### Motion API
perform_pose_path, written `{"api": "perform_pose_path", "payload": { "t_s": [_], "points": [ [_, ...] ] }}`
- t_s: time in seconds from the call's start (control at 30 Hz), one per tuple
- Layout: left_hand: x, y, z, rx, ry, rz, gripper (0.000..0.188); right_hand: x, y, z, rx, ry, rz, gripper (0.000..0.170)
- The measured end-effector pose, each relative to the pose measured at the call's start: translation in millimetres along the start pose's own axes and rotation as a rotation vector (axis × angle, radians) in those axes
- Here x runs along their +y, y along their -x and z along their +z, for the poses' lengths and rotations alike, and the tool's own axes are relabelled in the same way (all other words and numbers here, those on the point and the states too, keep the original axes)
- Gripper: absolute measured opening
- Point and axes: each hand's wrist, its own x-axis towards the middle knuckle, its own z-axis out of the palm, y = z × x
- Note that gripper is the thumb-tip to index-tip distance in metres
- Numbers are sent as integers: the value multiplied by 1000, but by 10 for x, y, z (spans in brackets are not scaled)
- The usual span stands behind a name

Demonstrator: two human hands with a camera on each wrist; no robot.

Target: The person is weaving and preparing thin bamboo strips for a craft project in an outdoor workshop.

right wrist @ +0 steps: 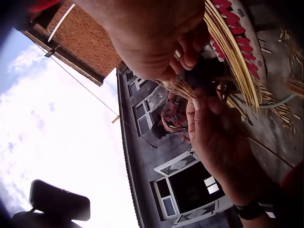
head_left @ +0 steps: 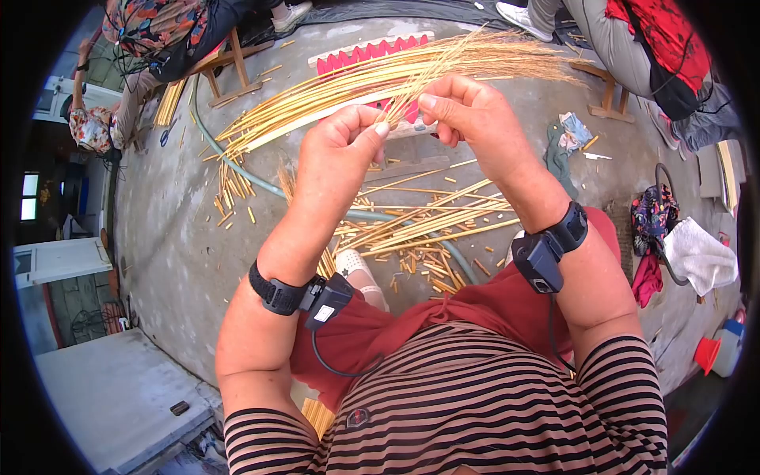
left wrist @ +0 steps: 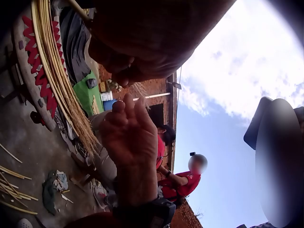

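In the head view, my left hand (head_left: 340, 146) pinches the gathered end of a small bunch of thin straw stalks (head_left: 412, 95) between thumb and fingers. The stalks fan out up and away over the larger sheaf behind. My right hand (head_left: 483, 123) is bent toward the same bunch, its thumb and forefinger at the stalks and its other fingers curled. From the right wrist, a fine brushy tuft (right wrist: 181, 89) shows between the left fingers and the right fingertips. In the left wrist view the left hand is dark and hides most of the bunch.
A long sheaf of straw stalks (head_left: 332, 83) lies across a rack with red zigzag cloth (head_left: 372, 57). Loose stalks (head_left: 443, 218) and short cut pieces (head_left: 431, 269) litter the ground by a hose (head_left: 207, 134). Other people (head_left: 162, 32) sit nearby. At right are a white towel (head_left: 701, 255) and bag (head_left: 655, 218).
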Motion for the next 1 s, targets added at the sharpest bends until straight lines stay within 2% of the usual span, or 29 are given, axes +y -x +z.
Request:
{"api": "perform_pose_path", "payload": {
  "t_s": [0.27, 0.47, 0.53, 0.83, 0.93, 1.0],
  "points": [
    [-63, -33, 36, -24, -35, -19, 7, 45, -22, 7, -20, -24, 19, 15],
    [-41, -39, 137, -12, -96, 52, 11, 49, 14, 71, -12, -59, -18, 11],
    [23, -29, 135, -6, -74, 10, 9, 17, 31, 74, -20, -68, -17, 10],
    [-58, -18, 135, 17, -109, 44, 9, -19, 65, 63, 14, 2, 46, 12],
    [-82, -22, 139, 30, -183, 59, 9, 99, 21, 61, 86, 183, -49, 14],
    [-96, -32, 132, 25, -176, 56, 9, 164, -29, 6, 127, 260, -41, 14]
  ]
}}
